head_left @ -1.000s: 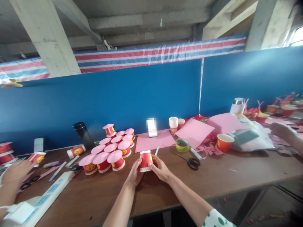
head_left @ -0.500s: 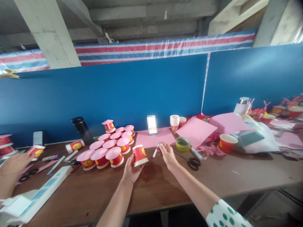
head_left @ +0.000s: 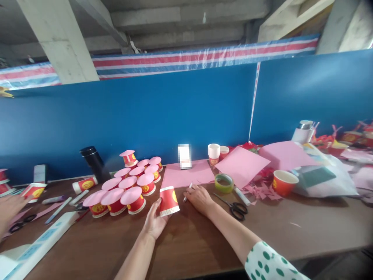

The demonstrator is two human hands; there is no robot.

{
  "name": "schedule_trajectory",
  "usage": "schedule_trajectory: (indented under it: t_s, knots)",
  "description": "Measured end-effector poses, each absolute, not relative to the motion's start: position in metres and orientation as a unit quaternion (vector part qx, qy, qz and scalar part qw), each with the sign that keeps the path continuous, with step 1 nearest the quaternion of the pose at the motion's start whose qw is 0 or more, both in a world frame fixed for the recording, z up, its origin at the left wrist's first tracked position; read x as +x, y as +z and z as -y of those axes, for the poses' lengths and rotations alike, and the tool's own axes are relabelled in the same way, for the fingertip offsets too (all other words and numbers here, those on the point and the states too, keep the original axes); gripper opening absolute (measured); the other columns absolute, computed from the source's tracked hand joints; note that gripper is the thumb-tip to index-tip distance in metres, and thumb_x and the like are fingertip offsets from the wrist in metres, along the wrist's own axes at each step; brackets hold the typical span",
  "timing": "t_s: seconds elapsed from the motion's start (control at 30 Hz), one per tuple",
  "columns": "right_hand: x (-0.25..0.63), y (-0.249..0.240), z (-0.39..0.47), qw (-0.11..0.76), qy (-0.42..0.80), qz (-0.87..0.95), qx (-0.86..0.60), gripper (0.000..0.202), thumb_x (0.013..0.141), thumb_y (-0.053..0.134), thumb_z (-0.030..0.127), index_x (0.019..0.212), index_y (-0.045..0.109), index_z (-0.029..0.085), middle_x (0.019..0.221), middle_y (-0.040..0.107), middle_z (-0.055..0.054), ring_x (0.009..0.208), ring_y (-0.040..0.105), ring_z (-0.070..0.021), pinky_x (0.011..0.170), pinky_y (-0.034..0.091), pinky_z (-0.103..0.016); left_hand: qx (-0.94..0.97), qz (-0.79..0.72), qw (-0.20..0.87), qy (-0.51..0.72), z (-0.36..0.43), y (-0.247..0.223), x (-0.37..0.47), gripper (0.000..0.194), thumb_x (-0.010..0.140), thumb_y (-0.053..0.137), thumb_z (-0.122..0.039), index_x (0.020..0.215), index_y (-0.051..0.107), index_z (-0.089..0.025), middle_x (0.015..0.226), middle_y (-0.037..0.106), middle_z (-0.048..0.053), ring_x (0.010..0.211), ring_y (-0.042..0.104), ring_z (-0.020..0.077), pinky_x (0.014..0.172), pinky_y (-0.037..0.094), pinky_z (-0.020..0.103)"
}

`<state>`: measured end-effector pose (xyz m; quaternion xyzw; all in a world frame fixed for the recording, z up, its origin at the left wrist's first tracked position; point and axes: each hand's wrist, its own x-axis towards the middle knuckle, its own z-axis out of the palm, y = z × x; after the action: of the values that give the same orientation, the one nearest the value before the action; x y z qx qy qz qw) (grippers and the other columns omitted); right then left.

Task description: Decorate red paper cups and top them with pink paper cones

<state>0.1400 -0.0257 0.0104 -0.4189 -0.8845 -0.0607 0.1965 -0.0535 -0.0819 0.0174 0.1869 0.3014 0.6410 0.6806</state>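
My left hand is closed round a red paper cup with a yellow emblem, held upside down above the table. To its right, my right hand is low over the tabletop, palm down, its curled fingers on a slim white marker. How firmly the fingers grip it is partly hidden. Left of the held cup stand several upturned red cups topped with pink paper discs. A sheet of pink paper lies behind my hands.
Right of my right hand are a roll of yellow-green tape, black-handled scissors and a red cup. A black bottle stands at back left. A white power strip and another person's hand are at the left.
My right hand has turned palm down and come lower and slightly left with the marker. The left hand still holds the cup, now slightly lower. The view has shifted a little.
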Motion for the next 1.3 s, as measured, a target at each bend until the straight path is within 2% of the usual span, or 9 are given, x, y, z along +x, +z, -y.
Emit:
schedule_trajectory:
  t_s: [0.13, 0.33, 0.5, 0.6, 0.7, 0.8, 0.9, 1.17, 1.3]
  knots:
    - [0.144, 0.010, 0.024, 0.177, -0.105, 0.892, -0.402, 0.012, 0.085, 0.056, 0.029, 0.082, 0.062, 0.018, 0.088, 0.063, -0.006, 0.094, 0.053, -0.0218, 0.075, 0.041, -0.031, 0.197, -0.309, 0.682, 0.633, 0.083, 0.019, -0.050, 0.018, 0.070, 0.066, -0.022, 0.086, 0.063, -0.015, 0.088, 0.068, 0.005, 0.079, 0.063, 0.0189, 0.074, 0.051, 0.034]
    - [0.149, 0.017, 0.028, 0.209, -0.130, 0.886, -0.393, 0.007, 0.086, 0.052, 0.015, 0.085, 0.057, 0.018, 0.083, 0.062, -0.005, 0.084, 0.054, -0.0192, 0.075, 0.040, -0.030, 0.239, -0.303, 0.684, 0.619, 0.080, 0.033, -0.042, 0.015, 0.071, 0.067, -0.023, 0.083, 0.063, -0.016, 0.089, 0.068, 0.004, 0.080, 0.062, 0.0175, 0.073, 0.049, 0.031]
    - [0.158, 0.026, 0.028, 0.385, -0.068, 0.811, -0.436, 0.016, 0.087, 0.046, 0.014, 0.101, 0.055, 0.018, 0.089, 0.062, -0.007, 0.083, 0.054, -0.0185, 0.075, 0.041, -0.028, 0.290, -0.323, 0.658, 0.616, 0.057, 0.049, -0.033, 0.023, 0.071, 0.067, -0.026, 0.091, 0.062, -0.016, 0.086, 0.067, 0.003, 0.071, 0.062, 0.0136, 0.065, 0.049, 0.025]
    - [0.166, 0.028, 0.026, 0.493, -0.013, 0.743, -0.452, 0.011, 0.087, 0.048, 0.019, 0.096, 0.055, 0.018, 0.087, 0.061, -0.006, 0.079, 0.056, -0.0175, 0.070, 0.043, -0.027, 0.290, -0.322, 0.648, 0.627, 0.039, 0.048, -0.024, 0.025, 0.071, 0.068, -0.028, 0.093, 0.061, -0.018, 0.084, 0.067, 0.002, 0.068, 0.062, 0.0123, 0.060, 0.048, 0.023]
    - [0.168, 0.030, 0.028, 0.569, 0.020, 0.674, -0.472, 0.010, 0.085, 0.051, 0.028, 0.085, 0.053, 0.018, 0.073, 0.058, -0.002, 0.063, 0.055, -0.0146, 0.060, 0.043, -0.025, 0.285, -0.307, 0.655, 0.629, 0.025, 0.038, -0.014, 0.027, 0.071, 0.067, -0.029, 0.095, 0.060, -0.018, 0.087, 0.067, 0.003, 0.074, 0.063, 0.0138, 0.068, 0.050, 0.026]
    - [0.164, 0.032, 0.036, 0.622, 0.060, 0.629, -0.464, 0.013, 0.085, 0.051, 0.029, 0.088, 0.047, 0.017, 0.061, 0.053, 0.002, 0.051, 0.052, -0.0125, 0.052, 0.042, -0.023, 0.266, -0.285, 0.672, 0.630, 0.020, 0.025, -0.008, 0.024, 0.073, 0.065, -0.030, 0.093, 0.060, -0.018, 0.094, 0.067, 0.004, 0.082, 0.063, 0.0157, 0.078, 0.050, 0.031]
    - [0.156, 0.035, 0.049, 0.621, 0.113, 0.659, -0.409, 0.011, 0.086, 0.048, 0.026, 0.093, 0.046, 0.017, 0.063, 0.054, 0.002, 0.050, 0.052, -0.0115, 0.051, 0.043, -0.022, 0.262, -0.282, 0.678, 0.626, 0.021, 0.015, -0.008, 0.025, 0.075, 0.063, -0.034, 0.093, 0.060, -0.017, 0.092, 0.067, 0.005, 0.081, 0.062, 0.0160, 0.078, 0.050, 0.031]
    - [0.147, 0.039, 0.066, 0.611, 0.119, 0.694, -0.361, 0.013, 0.088, 0.043, 0.020, 0.091, 0.055, 0.016, 0.078, 0.063, -0.005, 0.065, 0.060, -0.0135, 0.066, 0.048, -0.024, 0.266, -0.269, 0.667, 0.642, 0.027, 0.019, -0.008, 0.026, 0.078, 0.059, -0.037, 0.099, 0.060, -0.021, 0.087, 0.067, 0.002, 0.074, 0.061, 0.0133, 0.064, 0.048, 0.024]
    - [0.146, 0.037, 0.066, 0.600, 0.128, 0.705, -0.356, 0.015, 0.090, 0.041, 0.023, 0.091, 0.054, 0.016, 0.078, 0.061, -0.006, 0.065, 0.059, -0.0139, 0.065, 0.048, -0.025, 0.257, -0.282, 0.669, 0.638, 0.027, 0.019, -0.007, 0.028, 0.077, 0.060, -0.036, 0.097, 0.060, -0.017, 0.092, 0.067, 0.005, 0.081, 0.062, 0.0163, 0.072, 0.048, 0.027]
